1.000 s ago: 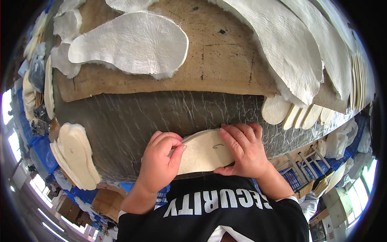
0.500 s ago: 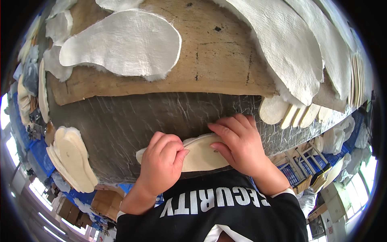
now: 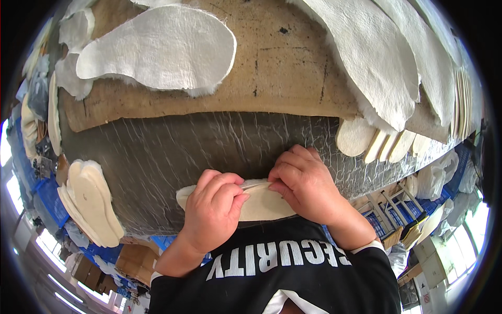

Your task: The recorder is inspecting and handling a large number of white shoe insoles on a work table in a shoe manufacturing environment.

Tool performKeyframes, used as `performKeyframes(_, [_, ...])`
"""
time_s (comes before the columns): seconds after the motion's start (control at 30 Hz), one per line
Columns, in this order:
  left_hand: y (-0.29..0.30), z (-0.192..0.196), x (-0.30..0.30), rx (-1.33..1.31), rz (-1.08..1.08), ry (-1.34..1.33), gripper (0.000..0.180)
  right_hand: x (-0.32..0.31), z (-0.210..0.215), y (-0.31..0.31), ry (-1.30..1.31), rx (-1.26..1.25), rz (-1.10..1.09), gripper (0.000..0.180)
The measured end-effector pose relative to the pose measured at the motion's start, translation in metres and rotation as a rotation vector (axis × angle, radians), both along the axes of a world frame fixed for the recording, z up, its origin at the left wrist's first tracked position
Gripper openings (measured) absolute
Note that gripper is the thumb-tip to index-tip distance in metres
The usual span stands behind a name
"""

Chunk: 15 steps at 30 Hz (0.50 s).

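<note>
A cream insole (image 3: pixel 265 204) with white fleece along its far edge lies sideways at the table's near edge, against my shirt. My left hand (image 3: pixel 213 209) covers its left part, with fingers and thumb pinching the far rim. On the right, my right hand (image 3: pixel 305 180) pinches the same rim near the middle, thumb and fingertips pressed together. The insole's left tip pokes out past my left hand. The underside of the insole is hidden.
Stacked insoles (image 3: pixel 90 201) lie at the table's left edge. More insoles (image 3: pixel 355 137) stand in a row at the right, beside large white fleece hides (image 3: pixel 366 57). A foot-shaped white fleece piece (image 3: pixel 162 49) rests on the brown board (image 3: pixel 282 78) beyond the dark tabletop (image 3: pixel 172 152).
My right hand has moved slightly left along the rim, and its fingers have closed in toward the thumb. My left hand keeps its grip with little change.
</note>
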<state>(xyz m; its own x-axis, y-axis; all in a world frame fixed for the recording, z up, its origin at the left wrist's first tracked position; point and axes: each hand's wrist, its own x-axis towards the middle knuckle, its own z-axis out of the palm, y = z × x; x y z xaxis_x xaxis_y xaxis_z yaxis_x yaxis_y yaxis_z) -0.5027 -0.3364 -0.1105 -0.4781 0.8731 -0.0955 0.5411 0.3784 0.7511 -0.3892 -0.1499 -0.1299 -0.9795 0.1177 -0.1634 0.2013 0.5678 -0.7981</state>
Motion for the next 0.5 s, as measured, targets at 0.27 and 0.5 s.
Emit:
performKeyframes(0.27, [-0.014, 0.016, -0.008, -0.106, 0.148, -0.028, 0.031, 0.016, 0.004, 0.01, -0.069, 0.04, -0.046, 0.012])
performKeyframes(0.5, [-0.024, 0.014, -0.008, -0.159, 0.119, -0.117, 0.02, 0.015, 0.008, -0.009, 0.005, 0.351, -0.084, 0.027])
